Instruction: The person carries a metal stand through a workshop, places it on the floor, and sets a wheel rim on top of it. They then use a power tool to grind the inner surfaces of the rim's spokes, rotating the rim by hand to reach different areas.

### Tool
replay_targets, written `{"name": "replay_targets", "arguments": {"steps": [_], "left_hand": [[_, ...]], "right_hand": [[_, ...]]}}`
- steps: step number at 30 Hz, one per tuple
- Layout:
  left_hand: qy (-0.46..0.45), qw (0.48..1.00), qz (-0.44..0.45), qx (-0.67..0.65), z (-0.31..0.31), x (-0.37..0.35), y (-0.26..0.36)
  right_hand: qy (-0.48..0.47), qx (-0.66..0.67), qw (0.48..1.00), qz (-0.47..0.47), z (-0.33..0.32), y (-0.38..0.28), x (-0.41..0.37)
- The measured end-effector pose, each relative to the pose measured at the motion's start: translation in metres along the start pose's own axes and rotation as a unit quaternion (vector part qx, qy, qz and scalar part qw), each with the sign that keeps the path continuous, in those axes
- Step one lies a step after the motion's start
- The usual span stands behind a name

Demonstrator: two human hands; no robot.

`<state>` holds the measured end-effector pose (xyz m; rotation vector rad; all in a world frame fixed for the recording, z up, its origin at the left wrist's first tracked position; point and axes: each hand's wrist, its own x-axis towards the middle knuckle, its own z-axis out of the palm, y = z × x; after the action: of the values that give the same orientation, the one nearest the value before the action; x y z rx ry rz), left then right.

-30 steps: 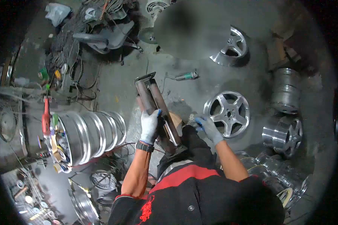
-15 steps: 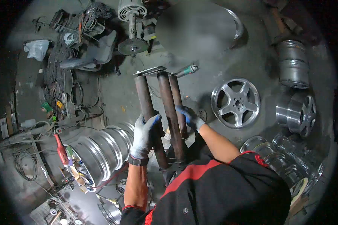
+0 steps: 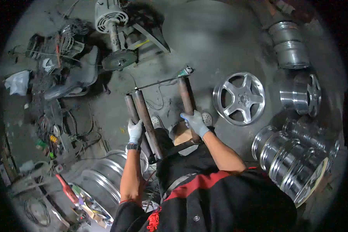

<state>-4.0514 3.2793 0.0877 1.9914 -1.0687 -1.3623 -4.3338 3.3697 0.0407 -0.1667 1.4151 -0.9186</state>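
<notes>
A frame of rusty brown metal pipes [image 3: 146, 120] is held in front of my body, with a thin bar [image 3: 158, 82] joining the far ends and another bar [image 3: 180, 147] near my lap. Around the leftmost pipe [image 3: 132, 108], my left hand [image 3: 135, 131], in a pale glove with a dark band at the wrist, is closed. On the other side, my right hand [image 3: 197, 123], also gloved, grips the right pipe [image 3: 186, 94]. My fingers are partly hidden behind the pipes. A green-headed angle grinder [image 3: 186, 72] appears just past the right pipe's far end.
A five-spoke wheel rim [image 3: 239, 99] lies right of the frame. Stacked rims [image 3: 282, 154] stand at lower right, more rims [image 3: 100, 176] at lower left. A motor [image 3: 111, 17] with a disc [image 3: 120, 60] is at upper left, near an old chair [image 3: 81, 77]. Cables run along the left floor.
The pipe frame has turned and come lower, so its right pipe now stands well apart from the other two. Both hands still grip pipes and are farther apart. The view has shifted.
</notes>
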Motion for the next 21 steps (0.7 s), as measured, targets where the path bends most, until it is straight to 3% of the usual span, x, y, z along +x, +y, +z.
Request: {"name": "replay_targets", "arguments": {"steps": [1, 3, 5, 6, 7, 8, 9, 12, 15, 16, 17, 19, 21], "left_hand": [[-0.013, 0.997, 0.073, -0.007, 0.001, 0.043, -0.052], [-0.016, 1.0, -0.006, 0.02, 0.023, 0.076, -0.076], [-0.066, 0.996, -0.008, 0.067, 0.038, 0.153, -0.192], [-0.116, 0.99, -0.063, 0.042, 0.052, 0.167, -0.211], [-0.191, 0.946, 0.008, 0.263, 0.061, 0.191, -0.254], [-0.194, 0.947, 0.005, 0.257, 0.067, 0.197, -0.26], [-0.249, 0.913, 0.077, 0.315, 0.076, 0.197, -0.255], [-0.393, 0.741, 0.289, 0.462, 0.108, 0.184, -0.23], [-0.458, 0.79, 0.225, 0.341, 0.15, 0.178, -0.22], [-0.451, 0.88, 0.086, 0.125, 0.183, 0.189, -0.273], [-0.407, 0.906, -0.063, -0.098, 0.213, 0.196, -0.326], [-0.291, 0.951, 0.047, 0.097, 0.196, 0.155, -0.25], [-0.244, 0.948, 0.039, 0.2, 0.153, 0.109, -0.168]], "right_hand": [[0.024, -0.019, 0.999, -0.019, 0.003, 0.001, 0.005], [0.06, -0.072, 0.995, -0.017, 0.011, 0.001, 0.016], [0.092, -0.099, 0.99, -0.039, 0.013, 0.016, 0.028], [0.095, -0.11, 0.989, -0.026, 0.014, 0.015, 0.029], [0.098, -0.117, 0.988, -0.024, 0.015, 0.014, 0.027], [0.098, -0.127, 0.987, -0.03, 0.016, 0.012, 0.023], [0.097, -0.137, 0.985, -0.037, 0.019, 0.007, 0.02], [0.131, -0.141, 0.98, 0.051, 0.04, -0.015, 0.006], [0.113, -0.115, 0.983, 0.092, 0.053, -0.022, -0.009], [0.121, -0.099, 0.984, 0.079, 0.054, -0.015, -0.011], [0.123, -0.1, 0.983, 0.09, 0.057, -0.012, -0.013], [0.15, -0.175, 0.972, 0.036, 0.063, -0.007, -0.029], [0.158, -0.187, 0.969, 0.045, 0.058, -0.016, -0.051]]}}
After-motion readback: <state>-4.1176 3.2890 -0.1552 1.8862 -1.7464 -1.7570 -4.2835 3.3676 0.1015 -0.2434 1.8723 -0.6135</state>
